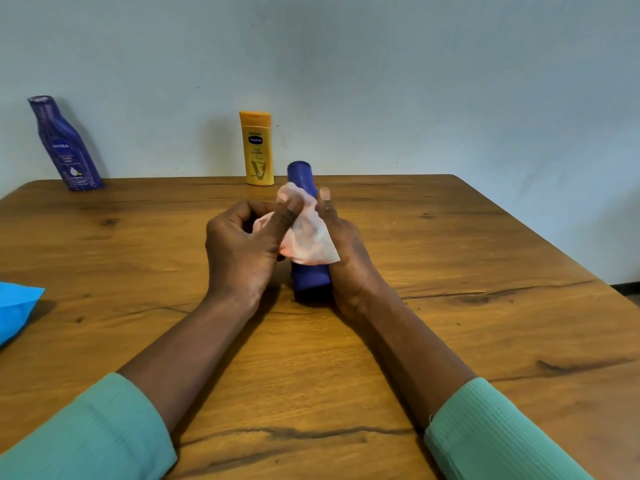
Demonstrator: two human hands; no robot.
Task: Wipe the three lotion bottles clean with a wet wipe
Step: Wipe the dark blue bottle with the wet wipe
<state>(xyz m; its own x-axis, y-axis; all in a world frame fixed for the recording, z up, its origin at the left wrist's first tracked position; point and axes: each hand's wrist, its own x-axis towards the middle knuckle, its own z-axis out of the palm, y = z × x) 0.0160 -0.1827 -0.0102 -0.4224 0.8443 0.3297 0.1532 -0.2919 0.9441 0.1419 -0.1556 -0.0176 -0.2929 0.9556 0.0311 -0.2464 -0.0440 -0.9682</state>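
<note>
- Wooden worktop (485, 237) fills the view from a person's own eye level, with a pale wall behind it.
- At the middle, a blue bottle (310, 277) is held tilted, with its cap pointing away toward the wall and its base nearest the person.
- The right hand (346, 251) grips this bottle from its right side, thumb stretched along it; the other fingers are hidden.
- The left hand (239, 244), fingers curled, pinches a crumpled white wet wipe (308, 237), its thumb pressing the wipe onto the bottle's upper side.
- A yellow bottle (258, 150) stands upright at the far edge, just behind the blue cap.
- A dark blue Nivea bottle (67, 147) stands at the far left corner, well apart.
- A bright blue packet (17, 306) pokes in at the left edge.
- Mint green sleeves (86, 438) cover both forearms.
</note>
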